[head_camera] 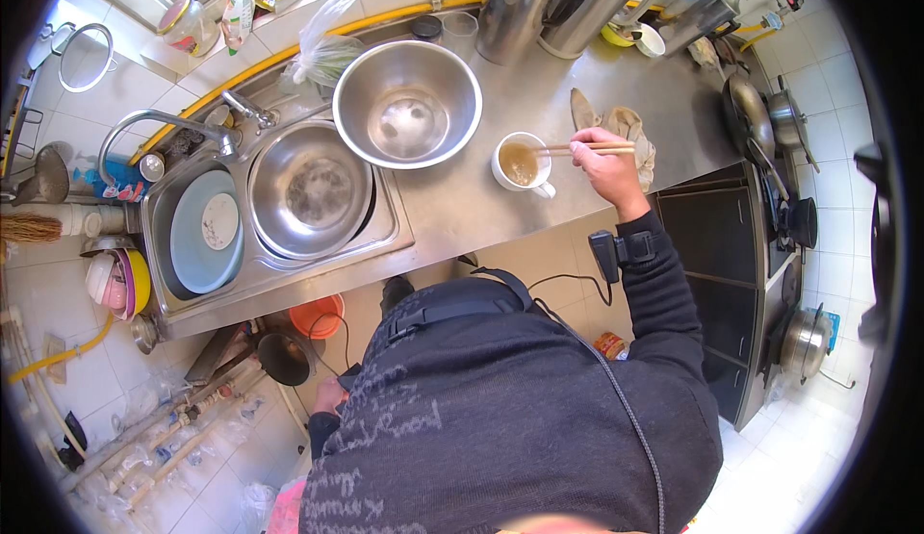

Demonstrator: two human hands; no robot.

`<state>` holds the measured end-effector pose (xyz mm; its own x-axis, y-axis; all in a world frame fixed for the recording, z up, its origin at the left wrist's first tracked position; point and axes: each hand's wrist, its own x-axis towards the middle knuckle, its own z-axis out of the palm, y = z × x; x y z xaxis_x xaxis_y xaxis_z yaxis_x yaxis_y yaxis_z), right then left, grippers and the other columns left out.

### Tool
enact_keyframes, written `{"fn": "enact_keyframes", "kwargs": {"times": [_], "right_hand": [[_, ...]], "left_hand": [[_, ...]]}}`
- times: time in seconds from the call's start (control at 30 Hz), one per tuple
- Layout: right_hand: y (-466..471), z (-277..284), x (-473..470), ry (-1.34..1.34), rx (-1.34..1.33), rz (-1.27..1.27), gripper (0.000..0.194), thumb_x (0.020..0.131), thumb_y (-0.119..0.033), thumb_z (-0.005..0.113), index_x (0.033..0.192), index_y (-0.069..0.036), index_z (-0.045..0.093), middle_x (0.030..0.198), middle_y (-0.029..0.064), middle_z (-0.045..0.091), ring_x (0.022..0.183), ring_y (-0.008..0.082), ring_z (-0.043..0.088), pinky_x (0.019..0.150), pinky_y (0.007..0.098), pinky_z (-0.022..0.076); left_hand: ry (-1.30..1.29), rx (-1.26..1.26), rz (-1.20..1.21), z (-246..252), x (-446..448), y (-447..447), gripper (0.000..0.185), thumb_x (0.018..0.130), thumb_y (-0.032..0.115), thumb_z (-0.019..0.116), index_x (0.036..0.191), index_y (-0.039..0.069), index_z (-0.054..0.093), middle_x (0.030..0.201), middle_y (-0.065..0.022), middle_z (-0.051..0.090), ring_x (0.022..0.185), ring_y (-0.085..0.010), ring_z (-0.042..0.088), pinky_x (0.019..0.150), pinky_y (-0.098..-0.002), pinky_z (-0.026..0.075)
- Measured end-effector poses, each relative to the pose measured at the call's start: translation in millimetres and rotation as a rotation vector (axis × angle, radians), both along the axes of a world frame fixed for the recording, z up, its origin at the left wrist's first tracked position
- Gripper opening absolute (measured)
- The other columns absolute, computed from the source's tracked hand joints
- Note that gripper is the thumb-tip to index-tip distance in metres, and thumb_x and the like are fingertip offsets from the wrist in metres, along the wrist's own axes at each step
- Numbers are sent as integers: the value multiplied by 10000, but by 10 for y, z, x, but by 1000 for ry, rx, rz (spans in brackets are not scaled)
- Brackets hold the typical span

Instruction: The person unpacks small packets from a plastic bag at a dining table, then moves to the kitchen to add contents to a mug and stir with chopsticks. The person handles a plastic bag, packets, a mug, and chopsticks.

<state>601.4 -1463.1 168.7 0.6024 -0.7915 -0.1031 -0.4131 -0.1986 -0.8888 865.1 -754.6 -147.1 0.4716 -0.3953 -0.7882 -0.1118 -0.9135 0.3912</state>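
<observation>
A pair of chopsticks (606, 148) is held in my right hand (606, 171), with their tips dipping into the brownish liquid of a white mug (543, 189). This mug stands on the stainless steel counter, its handle pointing to the lower right. Just behind my right hand lies a crumpled beige cloth (626, 124). My left hand (329, 395) hangs low beside my body, partly hidden by my sleeve and shirt; whether it holds anything cannot be made out. Left of the mug is a large steel bowl (408, 104).
The double sink at the left holds a steel basin (312, 189) and a light blue basin (189, 245) with a small dish (220, 221). Tall steel containers (516, 11) stand along the counter's back. A faucet (228, 141) arches over the sink. Pans hang at the right wall.
</observation>
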Motion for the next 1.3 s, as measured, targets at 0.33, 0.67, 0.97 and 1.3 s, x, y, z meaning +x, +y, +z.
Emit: {"fn": "enact_keyframes", "kwargs": {"times": [0.33, 0.67, 0.97, 1.3], "right_hand": [[45, 60, -8, -62, -210, -54, 140, 856, -135, 649, 884, -1, 680, 682, 29, 640, 610, 96, 578, 570, 252, 463], [24, 25, 146, -42, -120, -3, 178, 853, -160, 626, 863, 11, 676, 707, 69, 663, 640, 143, 614, 598, 286, 485], [-21, 221, 450, 26, -248, 188, 230, 779, -217, 621, 854, -14, 699, 742, 142, 688, 672, 243, 663, 654, 328, 522], [-198, 402, 611, 108, -260, 255, 230, 789, -217, 633, 849, -5, 700, 743, 147, 690, 686, 272, 669, 667, 333, 525]], "left_hand": [[125, -307, 26, 841, 265, -978, 136, 850, 120, 637, 818, -9, 667, 669, -53, 612, 545, -155, 566, 487, -320, 437], [267, -208, 404, 670, 276, -764, 154, 829, 135, 677, 759, 0, 661, 660, -51, 613, 538, -148, 563, 476, -309, 424], [233, -217, 450, 971, 130, -895, 110, 836, 74, 658, 756, 0, 644, 679, -55, 614, 542, -165, 588, 476, -321, 435], [201, -269, 334, 728, 165, -729, 172, 822, 137, 683, 746, -15, 655, 704, -56, 630, 626, -145, 605, 550, -300, 463]]}}
